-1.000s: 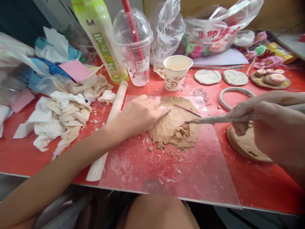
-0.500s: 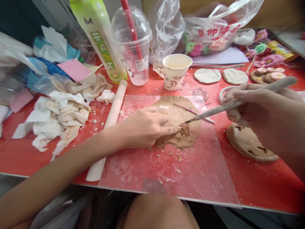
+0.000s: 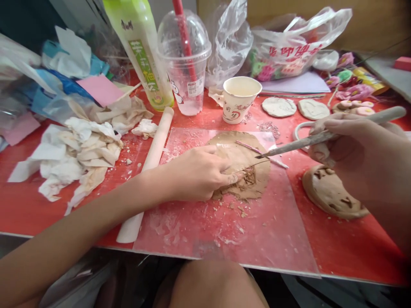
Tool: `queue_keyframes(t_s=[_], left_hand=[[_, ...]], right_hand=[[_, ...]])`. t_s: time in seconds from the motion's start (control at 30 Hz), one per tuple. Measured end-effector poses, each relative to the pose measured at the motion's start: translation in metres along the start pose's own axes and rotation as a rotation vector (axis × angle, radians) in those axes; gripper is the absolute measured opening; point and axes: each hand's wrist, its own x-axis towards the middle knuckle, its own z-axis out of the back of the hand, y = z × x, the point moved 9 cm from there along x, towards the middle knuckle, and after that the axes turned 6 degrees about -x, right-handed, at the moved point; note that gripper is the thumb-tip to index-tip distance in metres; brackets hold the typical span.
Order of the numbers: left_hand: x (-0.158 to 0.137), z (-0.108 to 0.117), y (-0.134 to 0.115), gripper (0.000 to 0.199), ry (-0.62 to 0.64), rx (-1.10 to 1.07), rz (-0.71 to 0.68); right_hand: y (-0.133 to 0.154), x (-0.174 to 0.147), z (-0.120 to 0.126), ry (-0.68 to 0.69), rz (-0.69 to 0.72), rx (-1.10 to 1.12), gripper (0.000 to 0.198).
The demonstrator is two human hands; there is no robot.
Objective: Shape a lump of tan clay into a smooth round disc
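A flat brown clay sheet lies on a clear plastic mat, with a rough, crumbled patch near its front middle. My left hand rests on the sheet's left side, fingers stretched out, one fingertip beside the crumbled patch. My right hand grips a long, clay-smeared modelling tool like a pen. Its thin dark tip is just above the patch; whether it touches the clay I cannot tell. A thin pinkish stick lies across the sheet's upper right. Below my right hand sits a round clay piece with a raised rim.
A white rolling tube lies left of the mat. Crumpled tissues spread farther left. At the back stand a green bottle, a domed plastic cup and a paper cup. Two pale clay discs lie behind my right hand.
The tool's tip has moved up and slightly right, away from the crumbled clay, along with my right hand. My left hand stays on the sheet. The view has shifted slightly.
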Motion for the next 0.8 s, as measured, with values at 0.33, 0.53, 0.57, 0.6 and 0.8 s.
queue_keyframes(t_s=[0.33, 0.53, 0.57, 0.6, 0.8], left_hand=[[-0.012, 0.014, 0.01, 0.038, -0.152, 0.011, 0.052], [-0.009, 0.012, -0.01, 0.033, -0.171, 0.188, -0.033], [-0.008, 0.012, -0.012, 0.032, -0.167, 0.195, -0.043], [-0.008, 0.012, -0.015, 0.03, -0.165, 0.198, -0.056], [-0.011, 0.018, -0.016, 0.027, -0.174, 0.081, -0.085]], right_hand=[[0.007, -0.002, 0.003, 0.038, 0.111, -0.02, 0.018], [0.007, -0.003, -0.001, 0.06, 0.103, -0.07, 0.021], [0.005, -0.003, -0.002, 0.052, 0.082, -0.074, 0.021], [0.004, -0.003, -0.002, 0.046, 0.058, -0.079, 0.02], [0.002, -0.005, -0.003, 0.033, 0.009, -0.09, 0.017]])
